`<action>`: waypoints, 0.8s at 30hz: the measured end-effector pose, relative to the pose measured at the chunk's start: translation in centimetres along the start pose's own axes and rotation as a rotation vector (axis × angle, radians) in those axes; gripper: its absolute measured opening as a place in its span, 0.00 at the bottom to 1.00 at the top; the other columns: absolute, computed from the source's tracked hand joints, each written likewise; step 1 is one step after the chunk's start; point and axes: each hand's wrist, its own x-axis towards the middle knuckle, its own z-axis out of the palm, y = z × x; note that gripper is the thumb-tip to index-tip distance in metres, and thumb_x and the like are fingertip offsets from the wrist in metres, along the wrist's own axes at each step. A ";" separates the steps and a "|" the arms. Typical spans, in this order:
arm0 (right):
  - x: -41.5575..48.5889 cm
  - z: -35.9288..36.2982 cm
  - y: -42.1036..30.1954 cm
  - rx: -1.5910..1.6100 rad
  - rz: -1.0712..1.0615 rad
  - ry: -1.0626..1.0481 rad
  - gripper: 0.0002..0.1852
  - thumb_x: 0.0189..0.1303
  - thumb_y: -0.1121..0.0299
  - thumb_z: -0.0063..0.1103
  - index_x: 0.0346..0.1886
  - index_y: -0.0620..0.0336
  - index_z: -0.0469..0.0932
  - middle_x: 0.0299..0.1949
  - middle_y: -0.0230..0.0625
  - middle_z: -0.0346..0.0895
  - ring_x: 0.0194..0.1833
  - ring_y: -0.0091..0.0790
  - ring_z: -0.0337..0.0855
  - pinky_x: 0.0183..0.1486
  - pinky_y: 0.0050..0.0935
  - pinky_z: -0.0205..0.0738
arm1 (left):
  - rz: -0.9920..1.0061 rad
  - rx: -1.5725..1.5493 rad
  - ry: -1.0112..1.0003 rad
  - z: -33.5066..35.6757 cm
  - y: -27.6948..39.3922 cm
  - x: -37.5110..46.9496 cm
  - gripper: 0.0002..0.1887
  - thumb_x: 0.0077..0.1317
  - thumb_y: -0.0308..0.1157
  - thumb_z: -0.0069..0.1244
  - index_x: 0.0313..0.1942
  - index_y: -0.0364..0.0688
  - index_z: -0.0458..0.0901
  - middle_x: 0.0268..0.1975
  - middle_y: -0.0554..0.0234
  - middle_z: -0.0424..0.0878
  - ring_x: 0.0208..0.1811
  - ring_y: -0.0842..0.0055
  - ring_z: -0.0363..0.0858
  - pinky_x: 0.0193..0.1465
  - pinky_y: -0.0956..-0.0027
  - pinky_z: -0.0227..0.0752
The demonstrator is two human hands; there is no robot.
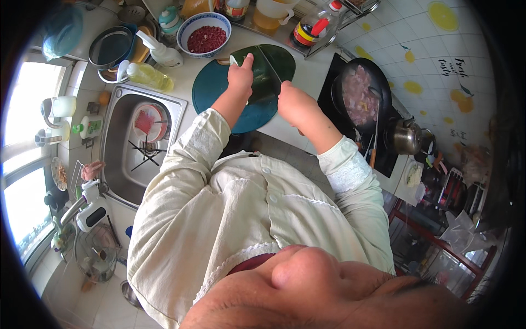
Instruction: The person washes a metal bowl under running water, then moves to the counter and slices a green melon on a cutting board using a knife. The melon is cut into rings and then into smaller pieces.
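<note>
A large dark green-skinned piece of vegetable, likely winter melon [263, 84], lies on a round teal cutting board [211, 88]. My left hand [241, 78] holds it near its pale cut end, fingers over the skin. My right hand [296, 105] is closed around the handle of a kitchen knife [270, 63], most of the handle hidden by the fist. The thin blade reaches up and left across the green skin; whether it has entered the flesh I cannot tell.
A frying pan of meat pieces [359, 96] stands on the black cooktop, right, by a metal pot [407, 135]. Behind are a bowl of red beans [206, 39], a spray bottle [160, 49] and a sauce bottle [310, 31]. The steel sink [119, 164] is left, holding a round container [150, 123].
</note>
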 end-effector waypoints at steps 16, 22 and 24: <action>5.8 11.6 2.4 0.223 0.139 -0.011 0.12 0.67 0.70 0.40 0.48 0.69 0.67 0.37 0.55 0.82 0.35 0.52 0.85 0.38 0.46 0.79 | 0.016 -0.032 -0.043 -1.1 0.1 -0.4 0.35 0.60 0.52 0.59 0.52 0.26 0.71 0.38 0.58 0.77 0.37 0.75 0.72 0.35 0.67 0.69; 9.2 17.9 5.4 0.165 -0.001 0.152 0.13 0.72 0.64 0.38 0.44 0.68 0.64 0.27 0.53 0.81 0.24 0.50 0.83 0.28 0.47 0.77 | -0.098 0.111 0.041 -1.3 0.4 2.0 0.39 0.60 0.53 0.58 0.56 0.24 0.70 0.48 0.46 0.80 0.47 0.62 0.79 0.47 0.56 0.74; 10.3 19.0 5.7 0.030 -0.056 0.223 0.13 0.71 0.63 0.39 0.44 0.67 0.64 0.29 0.53 0.81 0.28 0.52 0.85 0.31 0.49 0.78 | -0.141 0.012 -0.064 -1.6 0.9 3.3 0.41 0.60 0.56 0.58 0.59 0.27 0.69 0.56 0.44 0.76 0.54 0.56 0.76 0.57 0.49 0.67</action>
